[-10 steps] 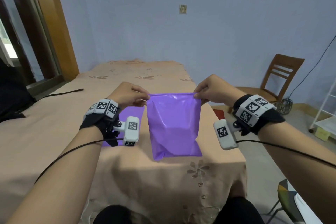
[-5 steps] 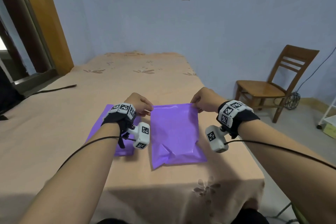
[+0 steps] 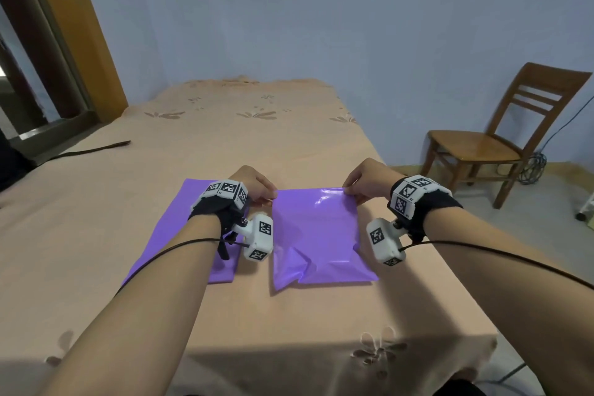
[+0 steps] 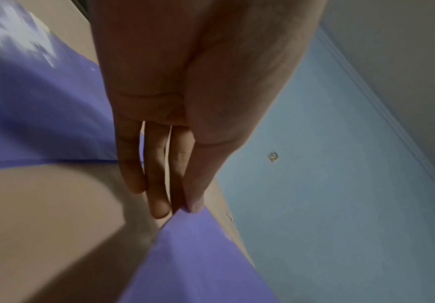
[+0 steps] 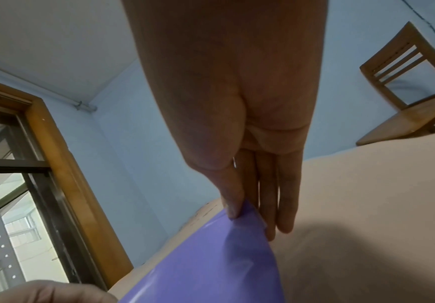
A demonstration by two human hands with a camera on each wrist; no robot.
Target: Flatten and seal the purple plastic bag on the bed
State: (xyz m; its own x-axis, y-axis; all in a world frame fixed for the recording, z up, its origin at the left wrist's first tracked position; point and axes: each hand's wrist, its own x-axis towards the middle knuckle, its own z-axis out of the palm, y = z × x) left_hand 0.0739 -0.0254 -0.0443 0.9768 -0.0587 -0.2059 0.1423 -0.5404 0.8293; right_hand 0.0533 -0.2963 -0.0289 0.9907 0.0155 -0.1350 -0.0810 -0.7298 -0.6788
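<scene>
A glossy purple plastic bag [image 3: 316, 235] lies on the peach bed sheet [image 3: 225, 145], bulging, with creases near its lower left corner. My left hand [image 3: 257, 190] pinches the bag's far left corner; the left wrist view shows thumb and fingertips [image 4: 194, 205] closed on the purple edge [image 4: 198, 256]. My right hand [image 3: 363, 183] pinches the far right corner, thumb on top of the bag [image 5: 211, 266] and fingers [image 5: 268, 205] behind it. The far edge is stretched between both hands just above the sheet.
A second flat purple bag [image 3: 180, 235] lies on the bed to the left, partly under my left forearm. A wooden chair [image 3: 501, 138] stands on the floor to the right of the bed. A dark strap [image 3: 96, 148] lies at the bed's left side. A door frame [image 3: 80, 32] is at far left.
Both hands have lowered the bag from hanging in the air onto the bed. It now lies on the sheet, still held by its two far corners.
</scene>
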